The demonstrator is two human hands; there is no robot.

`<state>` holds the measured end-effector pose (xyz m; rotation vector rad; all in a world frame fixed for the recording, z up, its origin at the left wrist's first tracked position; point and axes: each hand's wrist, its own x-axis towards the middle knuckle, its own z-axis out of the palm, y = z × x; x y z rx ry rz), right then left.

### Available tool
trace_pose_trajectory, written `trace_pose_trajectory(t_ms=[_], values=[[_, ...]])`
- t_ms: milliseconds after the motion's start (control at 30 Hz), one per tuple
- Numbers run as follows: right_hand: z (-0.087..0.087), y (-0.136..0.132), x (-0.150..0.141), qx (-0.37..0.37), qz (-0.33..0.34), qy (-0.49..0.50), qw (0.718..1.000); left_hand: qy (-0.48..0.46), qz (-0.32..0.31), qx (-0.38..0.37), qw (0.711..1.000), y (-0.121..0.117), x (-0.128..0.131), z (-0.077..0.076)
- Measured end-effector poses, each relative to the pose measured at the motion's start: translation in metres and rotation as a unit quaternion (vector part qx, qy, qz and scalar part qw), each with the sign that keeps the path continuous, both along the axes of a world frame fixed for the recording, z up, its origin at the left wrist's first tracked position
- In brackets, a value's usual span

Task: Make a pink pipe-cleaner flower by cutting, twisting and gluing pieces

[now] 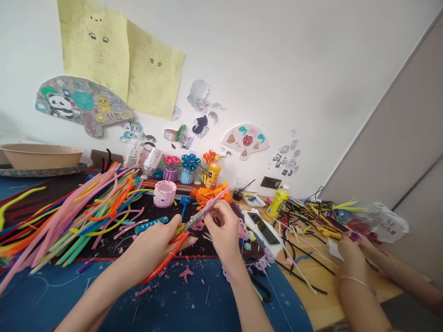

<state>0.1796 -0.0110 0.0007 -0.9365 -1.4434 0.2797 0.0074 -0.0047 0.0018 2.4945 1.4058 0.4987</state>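
Observation:
My left hand (157,244) is closed around a pair of scissors (173,253) with red-orange handles. Their blades point up and to the right, toward my other hand. With thumb and fingers pinched, my right hand (223,226) holds a pink pipe cleaner (218,196) along the blades; whether the blades touch it I cannot tell. Behind my hands stand a pink pipe-cleaner pot (164,193) with small black eyes and a small blue pipe-cleaner flower (185,203). A teal tube (151,224) lies beside my left wrist. Pink fuzzy scraps (187,274) are strewn on the blue mat below.
A big heap of coloured pipe cleaners (86,212) covers the left side. Finished flower pots (187,170) and an orange bottle (213,173) line the wall. To the right lie a phone (263,228), a yellow bottle (278,201) and another person's hands (351,253).

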Motion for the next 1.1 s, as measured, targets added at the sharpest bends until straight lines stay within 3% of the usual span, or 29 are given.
trace_pose_trajectory(t_ms=[600,1100], values=[[0.001,-0.0016,-0.0022,-0.003,-0.005,-0.037,0.999,-0.008,-0.011,-0.006,1.0,-0.0008,-0.0008,0.0017],[0.0024,-0.0014,-0.0006,-0.007,-0.012,-0.014,1.0,0.028,0.022,0.03,0.999,0.005,-0.0049,0.0011]])
